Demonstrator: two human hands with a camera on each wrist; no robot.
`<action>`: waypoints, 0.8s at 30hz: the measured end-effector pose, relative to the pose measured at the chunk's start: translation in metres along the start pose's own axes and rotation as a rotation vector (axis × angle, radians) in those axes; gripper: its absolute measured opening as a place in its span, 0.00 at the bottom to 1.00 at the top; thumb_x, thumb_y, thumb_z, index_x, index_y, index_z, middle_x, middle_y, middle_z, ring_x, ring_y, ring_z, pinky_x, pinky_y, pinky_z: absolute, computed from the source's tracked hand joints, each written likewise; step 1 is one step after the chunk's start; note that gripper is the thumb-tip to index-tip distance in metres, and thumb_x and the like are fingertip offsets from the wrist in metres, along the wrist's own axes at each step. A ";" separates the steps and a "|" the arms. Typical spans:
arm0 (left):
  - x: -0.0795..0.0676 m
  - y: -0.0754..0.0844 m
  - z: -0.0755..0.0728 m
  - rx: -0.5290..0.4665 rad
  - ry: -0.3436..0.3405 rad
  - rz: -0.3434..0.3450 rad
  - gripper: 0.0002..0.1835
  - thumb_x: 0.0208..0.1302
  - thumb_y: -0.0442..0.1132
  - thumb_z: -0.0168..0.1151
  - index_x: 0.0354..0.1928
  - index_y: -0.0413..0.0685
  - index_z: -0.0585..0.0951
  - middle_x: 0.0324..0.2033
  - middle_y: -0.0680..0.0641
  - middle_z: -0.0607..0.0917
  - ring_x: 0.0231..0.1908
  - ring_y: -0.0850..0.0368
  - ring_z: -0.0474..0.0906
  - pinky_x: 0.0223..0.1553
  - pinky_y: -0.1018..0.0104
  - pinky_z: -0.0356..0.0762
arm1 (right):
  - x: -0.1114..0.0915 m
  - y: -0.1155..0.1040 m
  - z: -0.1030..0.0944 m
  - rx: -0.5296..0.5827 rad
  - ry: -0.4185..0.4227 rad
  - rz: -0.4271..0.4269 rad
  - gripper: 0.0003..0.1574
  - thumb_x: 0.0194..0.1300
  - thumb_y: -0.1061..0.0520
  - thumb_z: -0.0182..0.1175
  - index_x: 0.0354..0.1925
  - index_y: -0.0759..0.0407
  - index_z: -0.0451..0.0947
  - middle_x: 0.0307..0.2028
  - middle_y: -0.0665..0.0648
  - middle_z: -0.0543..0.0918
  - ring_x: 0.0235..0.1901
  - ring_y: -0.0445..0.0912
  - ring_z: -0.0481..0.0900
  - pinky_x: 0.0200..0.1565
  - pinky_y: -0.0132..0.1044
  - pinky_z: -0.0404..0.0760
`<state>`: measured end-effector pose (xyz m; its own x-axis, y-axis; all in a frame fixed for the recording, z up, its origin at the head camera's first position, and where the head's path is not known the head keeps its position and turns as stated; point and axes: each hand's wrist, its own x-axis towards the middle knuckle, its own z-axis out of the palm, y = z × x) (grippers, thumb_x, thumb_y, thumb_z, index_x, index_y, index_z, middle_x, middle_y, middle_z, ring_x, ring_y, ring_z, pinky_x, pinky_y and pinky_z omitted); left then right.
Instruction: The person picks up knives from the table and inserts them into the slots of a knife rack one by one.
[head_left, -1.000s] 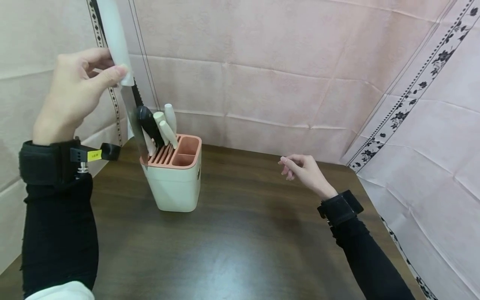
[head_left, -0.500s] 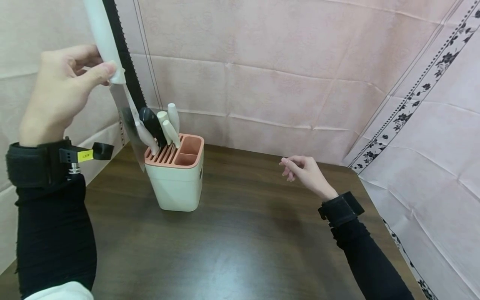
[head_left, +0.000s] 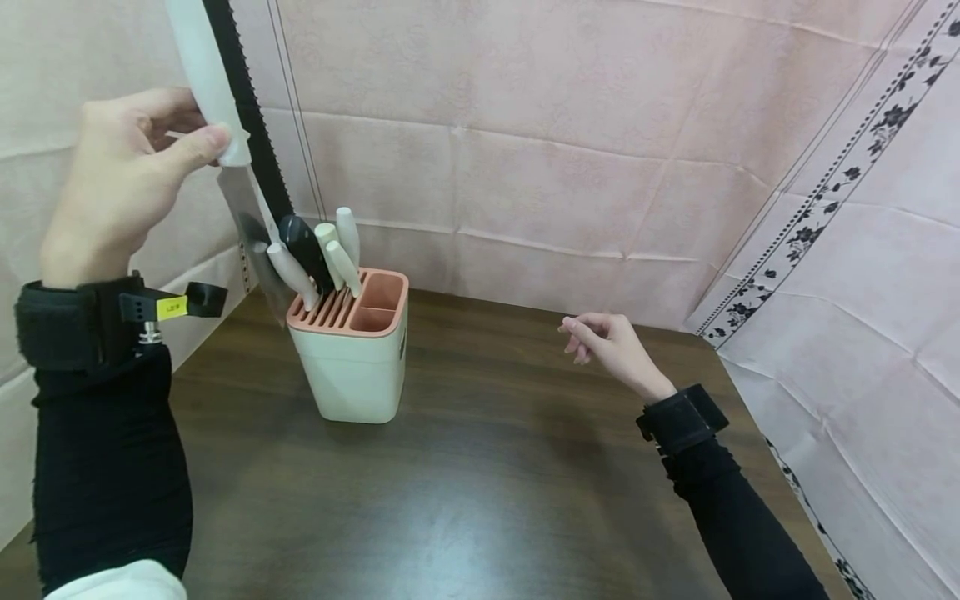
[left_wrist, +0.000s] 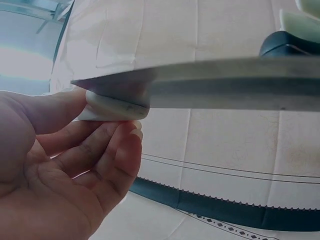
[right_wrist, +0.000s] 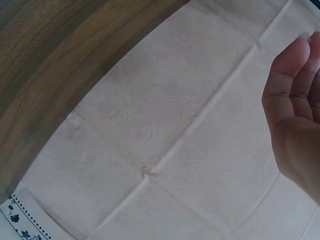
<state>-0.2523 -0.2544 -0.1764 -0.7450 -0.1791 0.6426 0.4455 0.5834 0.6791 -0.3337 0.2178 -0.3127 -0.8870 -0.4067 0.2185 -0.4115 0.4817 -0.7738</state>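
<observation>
In the head view my left hand (head_left: 127, 179) pinches the pale handle (head_left: 210, 83) of a large kitchen knife between thumb and fingers. The knife's blade (head_left: 251, 221) points down, its lower end beside the left rim of a pale green knife block (head_left: 348, 375). Whether blade and rim touch I cannot tell. From the left wrist, the blade (left_wrist: 225, 85) runs across the picture, away from my left hand (left_wrist: 65, 170). My right hand (head_left: 611, 346) is held away to the right, fingers loosely bent and holding nothing; the right wrist view shows the same hand (right_wrist: 295, 100) at its edge.
Several knives stand in the block's slots, one with a black handle (head_left: 303, 246), others with pale handles (head_left: 292, 275). Two open compartments (head_left: 378, 292) lie on its right. A brown wooden table (head_left: 480, 467) meets hanging patterned cloth (head_left: 525, 167). A black toothed strip (head_left: 255, 125) runs behind the knife.
My left hand shifted left with the knife in the first half second, bringing the blade's lower end left of the block's slots. Since then it has barely moved. My right hand stays put.
</observation>
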 end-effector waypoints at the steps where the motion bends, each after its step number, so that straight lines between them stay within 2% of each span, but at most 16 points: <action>1: 0.001 -0.001 0.001 -0.002 0.002 0.000 0.16 0.68 0.39 0.58 0.56 0.45 0.80 0.35 0.67 0.78 0.38 0.70 0.71 0.41 0.77 0.64 | 0.000 0.001 0.000 0.000 -0.001 0.004 0.15 0.72 0.58 0.53 0.44 0.68 0.81 0.22 0.51 0.81 0.28 0.67 0.78 0.33 0.47 0.83; 8: 0.010 -0.006 0.007 -0.058 -0.007 -0.010 0.15 0.68 0.38 0.58 0.55 0.46 0.80 0.36 0.67 0.79 0.42 0.71 0.72 0.48 0.77 0.63 | -0.001 0.004 -0.001 0.008 -0.007 0.031 0.15 0.73 0.56 0.52 0.44 0.66 0.80 0.23 0.51 0.80 0.29 0.67 0.77 0.34 0.48 0.83; 12: 0.014 -0.011 0.010 -0.100 -0.020 -0.028 0.15 0.67 0.38 0.59 0.55 0.46 0.79 0.36 0.66 0.80 0.42 0.70 0.73 0.48 0.79 0.64 | -0.001 0.005 -0.001 0.013 -0.007 0.035 0.15 0.72 0.56 0.53 0.44 0.67 0.80 0.23 0.50 0.81 0.29 0.66 0.78 0.34 0.47 0.83; 16: 0.015 -0.018 0.015 -0.094 -0.043 -0.075 0.15 0.67 0.38 0.59 0.55 0.48 0.79 0.36 0.66 0.80 0.42 0.71 0.73 0.59 0.73 0.63 | -0.001 0.006 -0.001 0.021 -0.006 0.033 0.15 0.72 0.57 0.53 0.44 0.68 0.80 0.22 0.49 0.81 0.28 0.66 0.78 0.33 0.45 0.83; 18: 0.015 -0.022 0.017 -0.073 -0.053 -0.089 0.15 0.67 0.39 0.59 0.55 0.48 0.79 0.35 0.67 0.79 0.42 0.72 0.73 0.61 0.71 0.62 | -0.001 0.007 -0.001 0.025 -0.005 0.034 0.15 0.72 0.57 0.53 0.44 0.68 0.80 0.22 0.49 0.81 0.28 0.65 0.78 0.31 0.43 0.83; 20: 0.015 -0.026 0.020 -0.044 -0.068 -0.097 0.16 0.67 0.40 0.59 0.56 0.48 0.79 0.35 0.68 0.79 0.42 0.73 0.72 0.60 0.71 0.63 | -0.001 0.008 -0.001 0.028 -0.006 0.035 0.15 0.72 0.57 0.53 0.44 0.68 0.80 0.22 0.48 0.81 0.28 0.65 0.78 0.31 0.42 0.83; 24: 0.016 -0.033 0.025 -0.019 -0.104 -0.113 0.17 0.67 0.42 0.60 0.56 0.48 0.78 0.35 0.68 0.79 0.40 0.72 0.73 0.48 0.78 0.64 | -0.001 0.010 -0.002 0.028 -0.006 0.038 0.15 0.72 0.56 0.53 0.44 0.67 0.80 0.23 0.48 0.81 0.28 0.64 0.78 0.32 0.44 0.82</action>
<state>-0.2912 -0.2566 -0.1975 -0.8381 -0.1593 0.5218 0.3640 0.5492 0.7523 -0.3374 0.2241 -0.3196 -0.9007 -0.3930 0.1852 -0.3714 0.4753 -0.7976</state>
